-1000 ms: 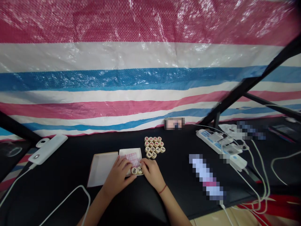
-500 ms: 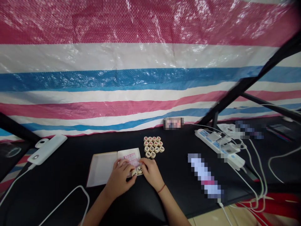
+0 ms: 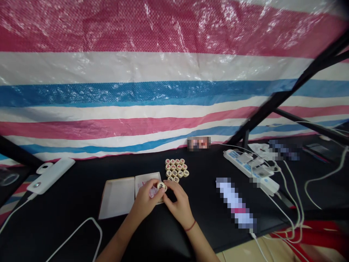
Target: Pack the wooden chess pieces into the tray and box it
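Between my two hands is a round cream Chinese chess piece (image 3: 160,186) with a black character on top. My left hand (image 3: 145,199) pinches it from the left with thumb and fingers. From the other side the fingertips of my right hand (image 3: 180,204) close on it; a second piece seems to be pressed against it, partly hidden. Both hands are over the near edge of an open shallow box (image 3: 140,178), where a pink-and-white printed sheet shows. Just beyond, rows of Chinese chess pieces (image 3: 174,167) with red and black characters lie on the black table.
The box's lid half (image 3: 117,198) lies open at left. A white power strip (image 3: 251,171) with plugs and cables is on the right, beside a blurred-out object (image 3: 236,203). A white device (image 3: 51,174) with a cable sits far left. Striped sheeting (image 3: 152,91) hangs behind.
My hands have come together above the box's near edge. The chess piece has been lifted out of the box and is now held between them.
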### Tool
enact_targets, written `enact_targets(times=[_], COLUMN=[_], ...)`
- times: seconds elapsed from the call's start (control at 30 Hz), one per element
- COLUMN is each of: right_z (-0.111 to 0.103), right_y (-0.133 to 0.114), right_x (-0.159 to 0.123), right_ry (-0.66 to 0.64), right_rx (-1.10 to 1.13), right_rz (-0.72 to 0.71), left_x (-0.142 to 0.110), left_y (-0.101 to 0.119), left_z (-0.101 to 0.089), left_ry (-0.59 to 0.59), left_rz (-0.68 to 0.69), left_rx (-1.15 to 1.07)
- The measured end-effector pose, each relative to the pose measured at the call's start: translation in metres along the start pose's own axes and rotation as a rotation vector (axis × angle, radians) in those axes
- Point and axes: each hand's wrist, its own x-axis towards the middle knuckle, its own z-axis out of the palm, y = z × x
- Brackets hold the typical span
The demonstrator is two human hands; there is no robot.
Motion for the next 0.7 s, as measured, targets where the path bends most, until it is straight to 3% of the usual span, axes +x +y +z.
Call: enact_targets(times=[0.1,0.2,0.4,0.53,0.7], right_z=[-0.001,0.001,-0.016,-0.029,-0.027], right_y=[-0.003,-0.001,0.047,0.074,0.078], right_x=[-0.005,-0.011,-0.015,-0.015,-0.017], right_ry=[0.016,0.084,0.336,0.21,0.069], right_rx=[-0.017,-0.043,-0.237,-0.373,-0.438], right_rz=[0.022,0.103,0.365,0.321,0.203], left_x=[-0.003,-0.006,-0.009,-0.008,-0.009], left_y=[-0.009,-0.027,-0.05,-0.043,-0.038], left_z=[0.007,0.012,0.001,-0.005,-0.001], left_ry=[0.029,0.143,0.282,0.282,0.254], left_rz=[0.017,-0.037,-0.08,-0.014,0.095], left_rx=[-0.042,-0.065,-0.042,0.048,0.1])
